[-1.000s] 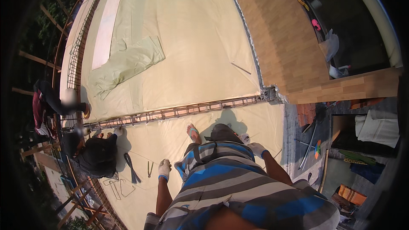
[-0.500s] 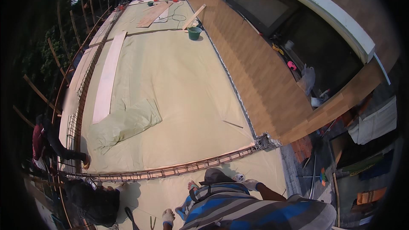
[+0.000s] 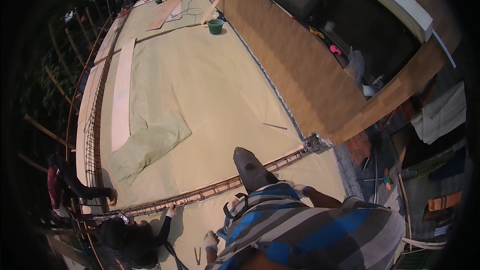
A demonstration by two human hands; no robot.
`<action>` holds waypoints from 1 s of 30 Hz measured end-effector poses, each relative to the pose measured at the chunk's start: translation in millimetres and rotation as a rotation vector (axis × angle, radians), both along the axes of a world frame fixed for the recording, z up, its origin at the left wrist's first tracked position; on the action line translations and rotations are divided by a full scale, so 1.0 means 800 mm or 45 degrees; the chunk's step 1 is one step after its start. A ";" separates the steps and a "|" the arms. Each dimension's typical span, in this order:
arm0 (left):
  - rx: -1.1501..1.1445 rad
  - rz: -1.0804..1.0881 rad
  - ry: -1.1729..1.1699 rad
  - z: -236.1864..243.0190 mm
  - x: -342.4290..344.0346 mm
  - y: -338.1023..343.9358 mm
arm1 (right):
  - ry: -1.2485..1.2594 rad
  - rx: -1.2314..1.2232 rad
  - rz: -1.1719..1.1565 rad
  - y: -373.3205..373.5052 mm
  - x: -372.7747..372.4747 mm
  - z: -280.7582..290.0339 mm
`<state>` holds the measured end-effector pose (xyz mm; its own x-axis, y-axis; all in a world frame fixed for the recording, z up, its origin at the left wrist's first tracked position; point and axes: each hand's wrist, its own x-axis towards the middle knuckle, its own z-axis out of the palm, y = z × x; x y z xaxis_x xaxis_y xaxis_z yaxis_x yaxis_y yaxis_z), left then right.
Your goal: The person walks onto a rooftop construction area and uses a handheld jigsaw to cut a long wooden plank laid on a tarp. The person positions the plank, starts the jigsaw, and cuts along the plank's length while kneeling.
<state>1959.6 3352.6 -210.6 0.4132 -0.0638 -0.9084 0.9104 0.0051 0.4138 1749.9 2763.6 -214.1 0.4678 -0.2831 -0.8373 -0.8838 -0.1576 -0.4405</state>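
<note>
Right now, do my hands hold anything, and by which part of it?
Nothing shows in your pale-gloved left hand. Your pale-gloved right hand is partly hidden by the blue-and-grey striped shirt, so I cannot tell.

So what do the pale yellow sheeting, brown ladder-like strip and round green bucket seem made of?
Pale yellow sheeting: apparently thin, satiny plastic, judging by its creases. Brown ladder-like strip: probably rough, rusty steel bars, from its colour and crosspieces. Round green bucket: likely smooth plastic, given its even colour.
</note>
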 end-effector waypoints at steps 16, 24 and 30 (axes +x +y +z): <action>0.338 -0.143 0.143 0.045 0.107 -0.061 | 0.308 -0.058 0.354 -0.023 0.203 0.052; 0.600 0.138 0.158 0.063 0.297 -0.177 | 0.537 0.109 0.331 -0.118 0.375 0.028; 0.290 0.032 -0.014 0.071 0.509 -0.295 | 0.417 -0.007 0.330 -0.256 0.521 0.042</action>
